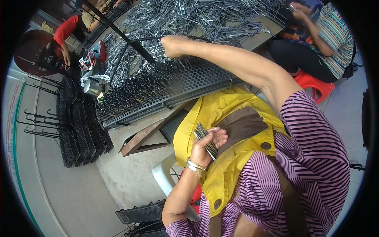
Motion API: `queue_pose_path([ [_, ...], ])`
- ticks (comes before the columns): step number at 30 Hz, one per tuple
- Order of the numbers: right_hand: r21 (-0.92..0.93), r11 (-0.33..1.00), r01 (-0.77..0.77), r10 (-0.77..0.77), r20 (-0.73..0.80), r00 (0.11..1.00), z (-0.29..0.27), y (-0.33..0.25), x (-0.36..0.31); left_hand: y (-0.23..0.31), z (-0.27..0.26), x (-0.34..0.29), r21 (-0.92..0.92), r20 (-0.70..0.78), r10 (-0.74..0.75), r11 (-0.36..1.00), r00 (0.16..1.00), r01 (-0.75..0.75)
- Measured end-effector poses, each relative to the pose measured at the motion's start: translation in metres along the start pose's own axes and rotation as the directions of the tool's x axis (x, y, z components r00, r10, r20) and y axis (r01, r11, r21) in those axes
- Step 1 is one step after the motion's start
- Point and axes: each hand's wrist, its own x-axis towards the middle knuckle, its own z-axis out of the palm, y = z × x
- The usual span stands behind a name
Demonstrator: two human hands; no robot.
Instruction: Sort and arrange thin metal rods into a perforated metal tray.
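Note:
My left hand (205, 146) holds a bundle of thin metal rods (205, 139) against my yellow apron, a bracelet on the wrist. My right hand (173, 45) reaches far forward over a black perforated tray (189, 81), its fingers closed at rods standing in the holes; whether it grips one I cannot tell. The left part of the tray is filled with upright rods (130, 96). Beyond the tray lies a large heap of loose shiny metal rods (185, 17) on the table.
Black wire racks (75, 126) stand stacked on the floor at left. Another perforated tray (142, 213) lies by my chair. A person in a striped top (331, 35) sits at upper right on a red stool; a person in red (65, 31) works at upper left.

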Motion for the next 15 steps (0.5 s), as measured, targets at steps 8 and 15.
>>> queue_pose_path([
  [8, -0.002, 0.998, 0.058, -0.058, -0.172, 0.983, -0.012, -0.017, -0.017, 0.0, -0.001, -0.001, -0.017, -0.007, 0.01, 1.0, 1.0, -0.01],
  [15, 0.038, 0.984, 0.176, -0.153, -0.34, 0.928, -0.009, -0.001, -0.047, -0.002, 0.002, 0.001, -0.037, -0.015, -0.005, 0.999, 1.0, 0.004],
])
